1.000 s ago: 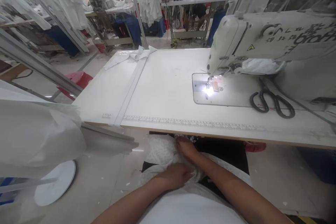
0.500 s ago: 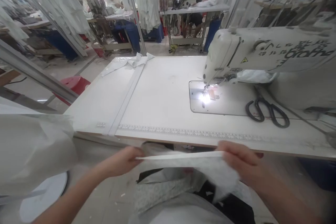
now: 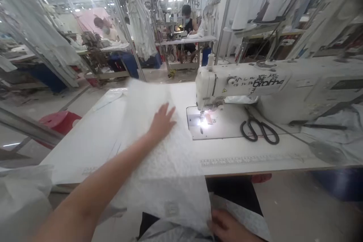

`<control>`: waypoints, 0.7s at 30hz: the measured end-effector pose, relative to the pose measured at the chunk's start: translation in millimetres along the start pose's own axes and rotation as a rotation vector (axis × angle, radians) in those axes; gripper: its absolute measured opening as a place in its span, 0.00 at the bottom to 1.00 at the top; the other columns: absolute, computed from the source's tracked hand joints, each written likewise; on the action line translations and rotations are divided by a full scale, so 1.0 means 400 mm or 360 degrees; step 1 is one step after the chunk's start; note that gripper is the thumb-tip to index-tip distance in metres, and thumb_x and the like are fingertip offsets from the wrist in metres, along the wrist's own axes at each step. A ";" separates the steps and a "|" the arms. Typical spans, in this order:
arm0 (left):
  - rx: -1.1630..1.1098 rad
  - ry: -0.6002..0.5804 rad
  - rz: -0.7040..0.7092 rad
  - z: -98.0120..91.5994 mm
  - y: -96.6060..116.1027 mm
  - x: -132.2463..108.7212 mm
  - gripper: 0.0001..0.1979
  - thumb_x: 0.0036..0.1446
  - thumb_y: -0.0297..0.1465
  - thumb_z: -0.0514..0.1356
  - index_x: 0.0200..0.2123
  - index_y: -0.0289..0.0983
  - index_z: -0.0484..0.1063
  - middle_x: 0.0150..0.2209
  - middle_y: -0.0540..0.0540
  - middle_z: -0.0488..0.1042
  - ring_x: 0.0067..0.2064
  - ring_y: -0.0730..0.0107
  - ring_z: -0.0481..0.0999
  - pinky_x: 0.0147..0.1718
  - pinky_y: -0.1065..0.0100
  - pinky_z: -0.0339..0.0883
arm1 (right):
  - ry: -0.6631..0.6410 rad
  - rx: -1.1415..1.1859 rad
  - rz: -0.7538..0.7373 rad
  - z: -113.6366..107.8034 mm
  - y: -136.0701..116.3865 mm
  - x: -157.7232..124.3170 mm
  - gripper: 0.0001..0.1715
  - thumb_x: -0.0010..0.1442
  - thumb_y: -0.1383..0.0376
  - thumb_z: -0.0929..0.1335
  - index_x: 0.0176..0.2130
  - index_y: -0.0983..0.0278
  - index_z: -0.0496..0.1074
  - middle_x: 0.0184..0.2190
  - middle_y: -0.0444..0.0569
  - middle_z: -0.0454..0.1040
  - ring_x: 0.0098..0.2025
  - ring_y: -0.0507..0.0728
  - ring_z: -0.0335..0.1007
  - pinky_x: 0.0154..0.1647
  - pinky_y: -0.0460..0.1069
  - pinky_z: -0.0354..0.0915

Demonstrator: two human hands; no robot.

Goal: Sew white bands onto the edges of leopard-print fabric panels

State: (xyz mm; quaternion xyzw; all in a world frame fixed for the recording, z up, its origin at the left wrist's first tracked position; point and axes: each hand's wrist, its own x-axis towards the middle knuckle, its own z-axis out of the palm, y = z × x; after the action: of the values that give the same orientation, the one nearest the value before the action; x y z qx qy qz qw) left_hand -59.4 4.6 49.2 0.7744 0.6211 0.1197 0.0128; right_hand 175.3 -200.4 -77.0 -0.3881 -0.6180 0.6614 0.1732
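Observation:
A long piece of white textured fabric lies spread across the white sewing table and hangs over its near edge. My left hand rests flat on the fabric, fingers stretched out, just left of the sewing machine's lit needle area. My right hand is low at the bottom of the view, below the table edge, closed on the hanging end of the fabric; its fingers are partly hidden. The white sewing machine stands at the right of the table.
Black scissors lie on the machine bed right of the needle. A red stool stands left of the table. A white bag bulges at lower left. Other people sit at sewing tables farther back, among hanging white garments.
The fabric went from my lap, up stretched between both hands, onto the table. My left hand now lies flat on it; my right hand dropped below the table edge.

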 end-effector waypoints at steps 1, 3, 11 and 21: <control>-0.0005 -0.0041 0.0053 0.041 0.010 -0.019 0.25 0.59 0.32 0.52 0.59 0.33 0.55 0.64 0.37 0.48 0.64 0.53 0.46 0.57 0.56 0.50 | 0.0011 -0.0108 0.0068 -0.005 0.032 -0.006 0.13 0.56 0.62 0.62 0.39 0.64 0.72 0.35 0.49 0.73 0.41 0.59 0.69 0.49 0.51 0.60; -0.0016 -0.0129 0.0145 0.090 0.025 -0.091 0.25 0.61 0.34 0.50 0.61 0.37 0.54 0.65 0.41 0.46 0.65 0.55 0.44 0.58 0.52 0.50 | 0.0143 -0.0320 0.0135 -0.025 0.074 -0.007 0.16 0.52 0.66 0.64 0.42 0.63 0.73 0.38 0.51 0.74 0.44 0.60 0.68 0.49 0.51 0.61; -0.0107 -0.0546 0.0306 0.069 0.103 -0.304 0.25 0.63 0.40 0.43 0.63 0.45 0.48 0.65 0.46 0.45 0.65 0.49 0.41 0.55 0.45 0.53 | 0.0463 -0.0016 -0.0338 -0.047 0.055 0.148 0.30 0.46 0.63 0.72 0.50 0.64 0.68 0.50 0.54 0.68 0.53 0.65 0.60 0.57 0.60 0.52; -0.0839 0.0347 -0.0115 0.114 0.004 -0.088 0.21 0.63 0.39 0.44 0.57 0.39 0.58 0.63 0.42 0.53 0.62 0.60 0.54 0.57 0.54 0.54 | 0.0529 -0.0082 -0.0672 -0.031 -0.141 0.050 0.36 0.62 0.64 0.62 0.64 0.58 0.43 0.31 0.45 0.69 0.31 0.53 0.65 0.34 0.47 0.65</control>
State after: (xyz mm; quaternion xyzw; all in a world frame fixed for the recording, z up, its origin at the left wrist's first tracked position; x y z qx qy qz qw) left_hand -55.7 -23.8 -0.9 0.7043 0.5934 0.3591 0.1510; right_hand 157.4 -168.0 -28.5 -0.3583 -0.6649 0.5219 0.3965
